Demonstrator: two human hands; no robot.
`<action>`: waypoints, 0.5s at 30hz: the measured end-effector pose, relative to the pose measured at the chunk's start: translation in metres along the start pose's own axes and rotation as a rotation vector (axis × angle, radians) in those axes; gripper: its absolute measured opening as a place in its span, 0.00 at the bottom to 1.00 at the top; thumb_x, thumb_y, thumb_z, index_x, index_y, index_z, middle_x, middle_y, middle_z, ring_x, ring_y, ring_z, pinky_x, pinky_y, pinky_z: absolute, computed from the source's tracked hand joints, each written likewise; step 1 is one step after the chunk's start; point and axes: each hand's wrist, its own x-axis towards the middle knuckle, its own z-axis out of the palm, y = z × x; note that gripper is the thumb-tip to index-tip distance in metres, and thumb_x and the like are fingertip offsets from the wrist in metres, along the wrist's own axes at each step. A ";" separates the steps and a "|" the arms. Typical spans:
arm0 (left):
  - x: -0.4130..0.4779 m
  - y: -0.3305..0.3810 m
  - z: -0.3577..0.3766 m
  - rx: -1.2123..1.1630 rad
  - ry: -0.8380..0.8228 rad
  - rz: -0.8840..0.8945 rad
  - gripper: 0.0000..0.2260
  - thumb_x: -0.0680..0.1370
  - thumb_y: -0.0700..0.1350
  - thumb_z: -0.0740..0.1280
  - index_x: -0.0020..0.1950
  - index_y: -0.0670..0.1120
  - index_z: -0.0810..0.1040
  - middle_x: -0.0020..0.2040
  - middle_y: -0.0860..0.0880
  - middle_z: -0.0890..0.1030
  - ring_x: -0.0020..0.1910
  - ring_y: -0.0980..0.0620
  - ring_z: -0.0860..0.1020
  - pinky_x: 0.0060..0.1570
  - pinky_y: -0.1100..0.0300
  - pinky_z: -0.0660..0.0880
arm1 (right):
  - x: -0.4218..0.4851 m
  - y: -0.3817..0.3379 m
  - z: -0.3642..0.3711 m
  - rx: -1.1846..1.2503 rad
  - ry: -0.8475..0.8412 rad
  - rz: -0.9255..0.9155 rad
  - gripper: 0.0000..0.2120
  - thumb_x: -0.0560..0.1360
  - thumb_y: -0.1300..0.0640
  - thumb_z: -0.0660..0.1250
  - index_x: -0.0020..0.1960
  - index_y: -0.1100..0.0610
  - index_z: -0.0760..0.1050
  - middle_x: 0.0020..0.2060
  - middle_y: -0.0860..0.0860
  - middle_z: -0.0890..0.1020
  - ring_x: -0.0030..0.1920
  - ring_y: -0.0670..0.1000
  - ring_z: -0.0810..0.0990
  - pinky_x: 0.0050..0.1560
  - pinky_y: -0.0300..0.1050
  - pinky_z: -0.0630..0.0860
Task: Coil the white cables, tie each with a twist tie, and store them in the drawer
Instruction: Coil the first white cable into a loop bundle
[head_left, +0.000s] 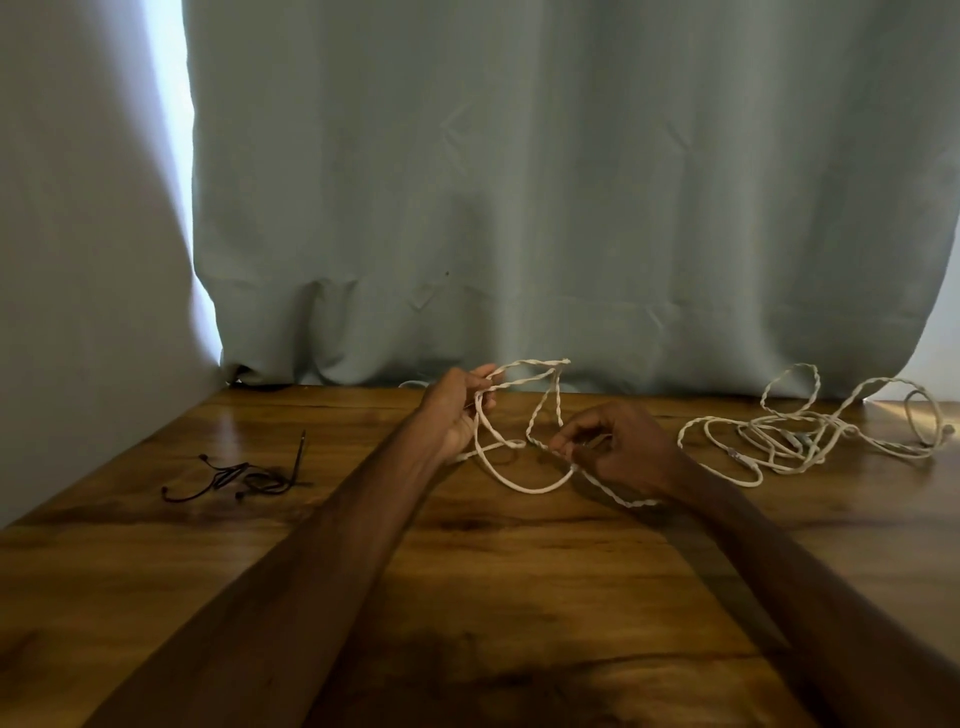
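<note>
A white twisted cable (540, 415) is held up between both hands above the middle of the wooden table (467, 571). My left hand (457, 410) grips a few loose loops of it near the top. My right hand (618, 447) pinches a strand lower down and to the right, and a loop (519, 483) hangs down to the table between them. More white cable (810, 436) lies in a loose tangle on the table at the right. Black twist ties (239, 475) lie in a small heap on the left. No drawer is in view.
A pale blue-grey curtain (519, 208) hangs along the back edge of the table. A light wall (78, 260) closes off the left side. Bright light shows at the curtain's left and right edges.
</note>
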 end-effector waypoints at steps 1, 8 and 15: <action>0.000 0.000 0.000 0.016 0.014 -0.006 0.13 0.80 0.33 0.59 0.61 0.39 0.79 0.45 0.47 0.82 0.35 0.55 0.72 0.34 0.65 0.70 | -0.001 -0.002 -0.001 0.045 0.021 0.011 0.09 0.76 0.59 0.75 0.50 0.45 0.87 0.44 0.35 0.86 0.47 0.34 0.82 0.45 0.26 0.76; -0.002 0.010 -0.007 -0.333 0.047 -0.044 0.15 0.81 0.42 0.57 0.55 0.34 0.79 0.46 0.39 0.83 0.34 0.48 0.76 0.34 0.59 0.73 | -0.008 -0.022 -0.004 0.805 0.089 0.137 0.10 0.73 0.70 0.73 0.54 0.64 0.84 0.47 0.57 0.88 0.46 0.54 0.88 0.44 0.39 0.83; -0.003 0.018 -0.004 -0.412 -0.110 0.105 0.08 0.79 0.28 0.62 0.57 0.31 0.77 0.50 0.35 0.83 0.43 0.44 0.86 0.50 0.57 0.84 | -0.006 -0.020 -0.004 1.200 0.221 0.271 0.15 0.74 0.69 0.71 0.60 0.69 0.80 0.53 0.65 0.86 0.50 0.58 0.88 0.45 0.43 0.84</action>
